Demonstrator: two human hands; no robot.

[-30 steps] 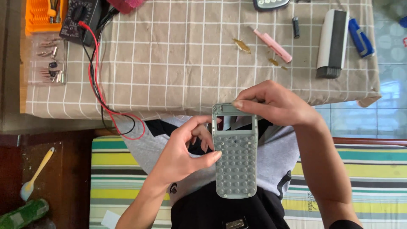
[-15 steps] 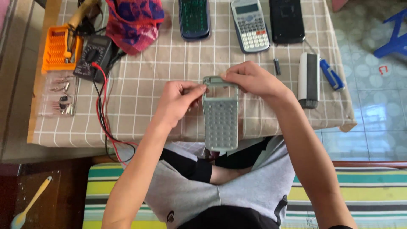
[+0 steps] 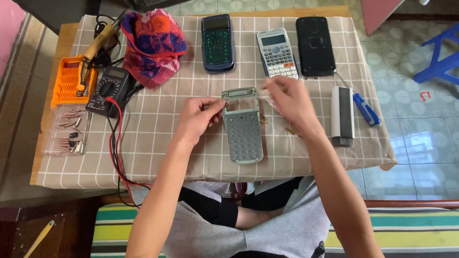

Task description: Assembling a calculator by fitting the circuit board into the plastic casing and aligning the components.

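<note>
The head view looks down at a grey calculator shell. It lies flat on the checked cloth that covers the tabletop, near the front edge and in the middle. Its inside faces up, with rows of little holes and an open window at the top.

The left hand is at the shell's top left corner, and its fingers are pinched shut on that edge. The right hand hovers just past the top right corner. It is blurry, and I cannot tell if its fingers hold anything.

Behind the shell lie a dark calculator, a grey calculator and a black back cover. To the right are a grey and black case and a blue screwdriver. To the left are a black meter with red wires, an orange tool box and a red and blue cloth.
</note>
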